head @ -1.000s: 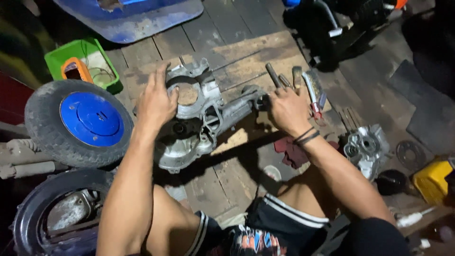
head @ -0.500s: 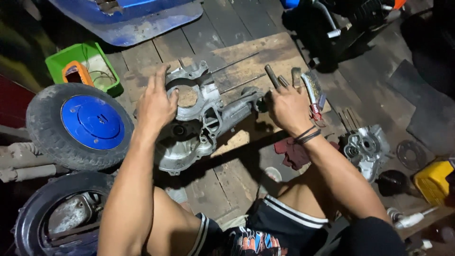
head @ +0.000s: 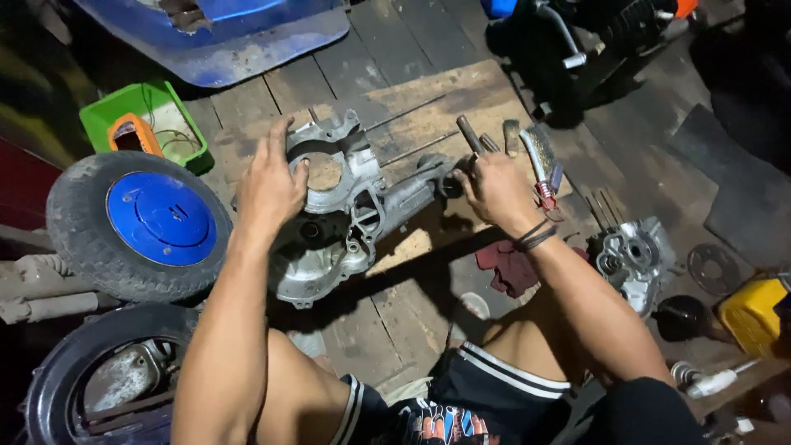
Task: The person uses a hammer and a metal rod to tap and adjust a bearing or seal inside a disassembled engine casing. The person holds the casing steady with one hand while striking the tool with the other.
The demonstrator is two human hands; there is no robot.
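Worn floor planks (head: 395, 330) carry a grey engine casing (head: 346, 214); left hand (head: 270, 185) presses its nine-o'clock rim, steadying it, while right hand (head: 493, 188) clenches its three-o'clock end.

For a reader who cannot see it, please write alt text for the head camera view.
A person's left hand rests on a grey cast-metal engine casing lying on a worn wooden plank floor, while the right hand grips the casing's narrow end. A small tyre with a blue round hub lies to the left.
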